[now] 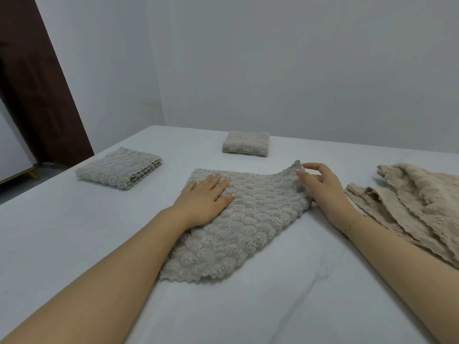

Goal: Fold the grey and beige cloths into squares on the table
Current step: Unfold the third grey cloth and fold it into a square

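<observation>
Hands work a grey cloth (238, 219) lying near the middle of a pale, faintly veined worktop (74, 232), partly folded into a long strip that runs from the near edge toward the far right. The left hand (206, 197) lies flat, fingers straight, pressing the strip's far left part. The right hand (320, 187) has its fingers loosely curled at the raised far right corner; whether it actually pinches the fabric cannot be told for certain. To fold well, I judge the left palm should anchor the layers while the right carries that corner across, matching scalloped edges before smoothing the crease. The cloth is thick, plush microfibre with a shell-like quilted pattern, so it will likely spring back unless pressed. 2 finished grey squares rest farther off: left folded cloth (119, 167) and far folded cloth (246, 144). Crumpled beige cloths (409, 202), equally fluffy with wavy hems, wait unfolded at the right.
</observation>
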{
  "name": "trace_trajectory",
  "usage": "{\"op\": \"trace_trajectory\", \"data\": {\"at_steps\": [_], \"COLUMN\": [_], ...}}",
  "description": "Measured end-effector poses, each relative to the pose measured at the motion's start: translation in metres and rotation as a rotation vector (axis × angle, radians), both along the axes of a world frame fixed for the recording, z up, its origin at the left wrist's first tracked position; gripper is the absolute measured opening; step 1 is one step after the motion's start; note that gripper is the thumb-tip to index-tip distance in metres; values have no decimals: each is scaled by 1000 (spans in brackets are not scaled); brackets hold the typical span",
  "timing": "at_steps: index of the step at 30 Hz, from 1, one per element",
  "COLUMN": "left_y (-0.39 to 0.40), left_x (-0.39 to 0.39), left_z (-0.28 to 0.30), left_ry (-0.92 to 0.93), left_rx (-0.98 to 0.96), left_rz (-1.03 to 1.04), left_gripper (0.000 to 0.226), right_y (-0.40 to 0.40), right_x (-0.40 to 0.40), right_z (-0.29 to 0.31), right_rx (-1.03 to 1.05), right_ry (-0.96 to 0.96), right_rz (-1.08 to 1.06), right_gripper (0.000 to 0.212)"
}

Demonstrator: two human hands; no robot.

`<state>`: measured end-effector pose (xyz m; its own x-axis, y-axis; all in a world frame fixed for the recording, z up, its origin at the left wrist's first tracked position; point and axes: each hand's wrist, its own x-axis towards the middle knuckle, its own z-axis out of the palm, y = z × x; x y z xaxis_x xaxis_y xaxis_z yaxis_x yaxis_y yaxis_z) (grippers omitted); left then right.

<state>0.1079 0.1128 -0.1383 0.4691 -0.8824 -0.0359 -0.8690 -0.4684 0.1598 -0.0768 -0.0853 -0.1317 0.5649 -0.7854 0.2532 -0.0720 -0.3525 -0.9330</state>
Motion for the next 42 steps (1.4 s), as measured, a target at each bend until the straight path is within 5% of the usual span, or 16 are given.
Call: {"op": "trace_trajectory", "data": {"at_steps": [5, 9, 15, 20, 25, 29, 38, 42], "left_y": [22, 67, 121, 109, 82, 67, 67, 66], "left_x": [-18, -52, -69, -67, -37, -20, -1, 3], "left_z": [20, 38, 12, 13, 43, 39, 16, 16], "left_ry": [218, 429, 384, 310, 693, 952, 846, 889], "left_rx": [-286, -432, -409, -484, -544, -652, -703, -728], "left_rz": [-92, -215, -338, -336, -86, 168, 286, 306], "left_gripper": [55, 41, 50, 24, 4, 8, 26, 22], "right_y": [18, 49, 87, 85, 86, 84, 94, 124], "right_x": [-26, -51, -58, -60, -60, -59, -37, -7], "right_z": [-6, -12, -8, -5, -4, -5, -6, -6], "right_rx": [-205, -575, -957, -959, -979, -998, -1276, -1195], "right_ry": [35, 143, 195, 150, 172, 170, 134, 306], "right_rz": [-113, 27, 307, 269, 292, 321, 274, 161], "right_gripper": [26, 13, 16, 24, 26, 25, 21, 36]}}
